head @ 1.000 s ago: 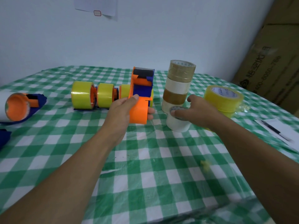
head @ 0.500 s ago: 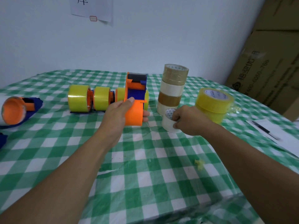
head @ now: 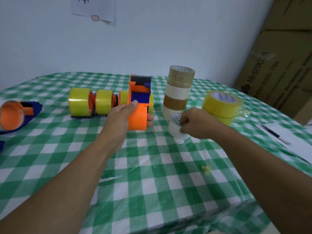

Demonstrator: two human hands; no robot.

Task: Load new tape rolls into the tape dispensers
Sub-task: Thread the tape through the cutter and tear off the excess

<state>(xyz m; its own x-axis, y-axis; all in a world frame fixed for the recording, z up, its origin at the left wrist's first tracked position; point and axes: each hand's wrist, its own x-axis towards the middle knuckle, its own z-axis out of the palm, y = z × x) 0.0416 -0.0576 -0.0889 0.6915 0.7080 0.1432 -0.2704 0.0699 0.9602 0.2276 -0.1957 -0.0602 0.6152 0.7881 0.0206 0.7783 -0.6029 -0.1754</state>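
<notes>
White cylindrical tape roll [head: 176, 130] upright on the green-and-white checked tablecloth [head: 152, 174], right hand [head: 198, 123] pinching its top rim, stack of brown and white tape rolls [head: 179, 90] just beside at 12 o'clock; at its 9 o'clock, left hand [head: 120, 115] grips the orange-and-blue plastic tape dispenser [head: 139, 105].

Left hand [head: 121, 115] and right hand [head: 195, 122] are bare (forearms too, right up to the frame edge).

Orange-blue dispenser [head: 137, 115] held upright; white tape roll [head: 175, 130] gripped beside it.
</notes>
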